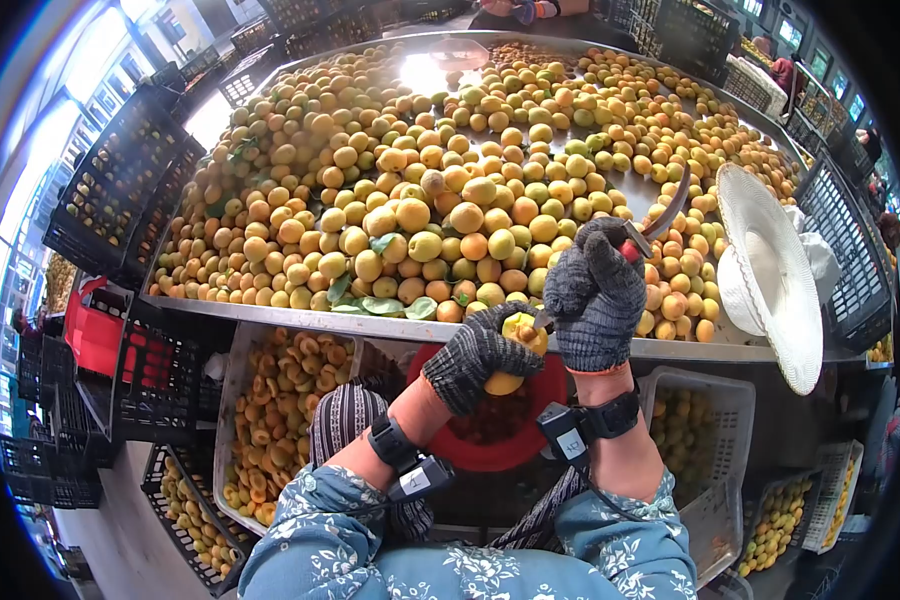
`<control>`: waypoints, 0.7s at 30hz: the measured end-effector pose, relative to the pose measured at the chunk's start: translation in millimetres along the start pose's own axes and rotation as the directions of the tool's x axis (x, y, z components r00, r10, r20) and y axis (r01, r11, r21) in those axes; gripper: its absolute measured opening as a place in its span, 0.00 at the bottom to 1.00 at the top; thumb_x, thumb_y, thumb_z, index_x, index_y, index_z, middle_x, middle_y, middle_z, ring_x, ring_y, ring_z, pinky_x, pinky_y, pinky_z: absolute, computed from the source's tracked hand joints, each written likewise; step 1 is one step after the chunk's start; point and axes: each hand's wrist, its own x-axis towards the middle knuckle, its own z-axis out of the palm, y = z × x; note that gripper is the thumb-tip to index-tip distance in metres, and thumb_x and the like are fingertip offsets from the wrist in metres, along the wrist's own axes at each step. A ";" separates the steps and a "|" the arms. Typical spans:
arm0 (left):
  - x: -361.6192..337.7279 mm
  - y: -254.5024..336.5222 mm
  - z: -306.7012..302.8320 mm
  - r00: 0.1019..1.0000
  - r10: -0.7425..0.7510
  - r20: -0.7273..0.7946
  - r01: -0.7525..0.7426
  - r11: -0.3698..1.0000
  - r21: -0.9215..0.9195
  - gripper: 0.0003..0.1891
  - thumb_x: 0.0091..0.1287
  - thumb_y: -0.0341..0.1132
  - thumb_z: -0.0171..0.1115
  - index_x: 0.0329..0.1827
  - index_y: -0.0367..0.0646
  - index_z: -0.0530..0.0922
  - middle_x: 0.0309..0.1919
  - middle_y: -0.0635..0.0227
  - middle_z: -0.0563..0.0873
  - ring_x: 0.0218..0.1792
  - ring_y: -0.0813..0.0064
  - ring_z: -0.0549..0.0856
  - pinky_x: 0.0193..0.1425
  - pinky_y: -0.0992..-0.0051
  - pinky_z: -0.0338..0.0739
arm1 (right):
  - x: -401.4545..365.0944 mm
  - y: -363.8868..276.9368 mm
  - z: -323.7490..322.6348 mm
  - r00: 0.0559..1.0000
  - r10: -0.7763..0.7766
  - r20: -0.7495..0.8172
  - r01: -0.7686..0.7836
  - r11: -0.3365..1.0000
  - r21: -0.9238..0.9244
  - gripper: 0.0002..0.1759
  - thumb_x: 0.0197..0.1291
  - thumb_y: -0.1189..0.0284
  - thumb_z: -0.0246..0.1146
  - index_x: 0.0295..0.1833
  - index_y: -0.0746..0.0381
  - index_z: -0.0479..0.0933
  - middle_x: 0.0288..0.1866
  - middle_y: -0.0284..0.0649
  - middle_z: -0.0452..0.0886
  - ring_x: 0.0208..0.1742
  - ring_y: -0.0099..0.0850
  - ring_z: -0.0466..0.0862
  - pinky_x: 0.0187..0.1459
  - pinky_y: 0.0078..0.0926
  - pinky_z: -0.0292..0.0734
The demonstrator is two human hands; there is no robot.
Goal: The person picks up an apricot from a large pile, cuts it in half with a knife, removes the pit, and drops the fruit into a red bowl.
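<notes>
My left hand (pixel 482 358), in a dark grey knit glove, is closed around a yellow-orange apricot (pixel 526 331). Another yellow piece of fruit (pixel 504 383) shows just below its fingers. My right hand (pixel 598 295), gloved alike, grips a metal tool with a red part (pixel 630 250) and a long curved end (pixel 670 205) sticking up past the fist. A small metal tip shows between the right hand and the apricot; the fist hides how it joins the tool. Both hands are over a red tub (pixel 440 445) at the table's front edge.
Apricots (pixel 410 215) and a few green leaves (pixel 382 306) cover much of the metal table (pixel 300 315). A white hat (pixel 770 280) lies at its right. Below, a crate of halved apricots (pixel 290 420) stands left and a white crate (pixel 705 400) right. Black crates (pixel 120 190) flank the table.
</notes>
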 end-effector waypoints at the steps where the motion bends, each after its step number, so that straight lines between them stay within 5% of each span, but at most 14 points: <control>1: -0.2 -1.1 0.4 1.000 -0.011 0.001 0.011 1.000 0.018 0.23 0.46 0.32 0.72 0.48 0.40 0.77 0.40 0.70 0.82 0.44 0.78 0.78 0.52 0.75 0.73 | -0.4 0.3 -0.3 1.000 0.004 0.000 -0.004 1.000 -0.001 0.07 0.63 0.68 0.62 0.42 0.58 0.73 0.15 0.24 0.59 0.12 0.17 0.59 0.13 0.17 0.55; 4: 0.2 -5.3 1.5 1.000 -0.011 0.009 0.011 1.000 0.002 0.26 0.44 0.32 0.73 0.49 0.39 0.77 0.39 0.69 0.82 0.42 0.77 0.79 0.50 0.75 0.74 | -2.4 -0.4 0.8 0.999 -0.019 0.028 0.020 0.999 -0.026 0.06 0.63 0.69 0.62 0.41 0.59 0.74 0.15 0.24 0.60 0.12 0.17 0.59 0.13 0.17 0.55; 6: 3.6 -11.7 1.6 0.996 -0.092 0.014 0.093 0.989 -0.114 0.27 0.43 0.33 0.74 0.49 0.39 0.77 0.38 0.68 0.83 0.40 0.77 0.79 0.46 0.74 0.76 | -5.7 -2.6 5.8 0.999 -0.048 0.016 0.049 0.999 -0.016 0.09 0.54 0.72 0.68 0.37 0.62 0.76 0.17 0.30 0.72 0.12 0.19 0.69 0.13 0.16 0.62; 13: 0.5 -14.5 -0.8 0.994 0.005 0.105 0.007 0.993 -0.117 0.23 0.51 0.27 0.69 0.52 0.36 0.76 0.44 0.69 0.82 0.46 0.80 0.77 0.53 0.78 0.73 | -7.6 2.5 4.1 0.997 -0.076 0.034 0.080 0.990 -0.118 0.10 0.50 0.74 0.69 0.38 0.63 0.77 0.24 0.30 0.75 0.16 0.17 0.71 0.17 0.14 0.64; 21: 5.1 -24.0 0.5 0.998 -0.039 0.047 0.044 0.992 -0.118 0.26 0.45 0.29 0.73 0.50 0.38 0.75 0.40 0.68 0.82 0.43 0.78 0.78 0.50 0.76 0.74 | -9.5 0.5 5.4 0.996 -0.069 0.062 0.076 0.990 -0.115 0.10 0.51 0.74 0.69 0.38 0.63 0.76 0.22 0.31 0.74 0.16 0.18 0.71 0.17 0.14 0.64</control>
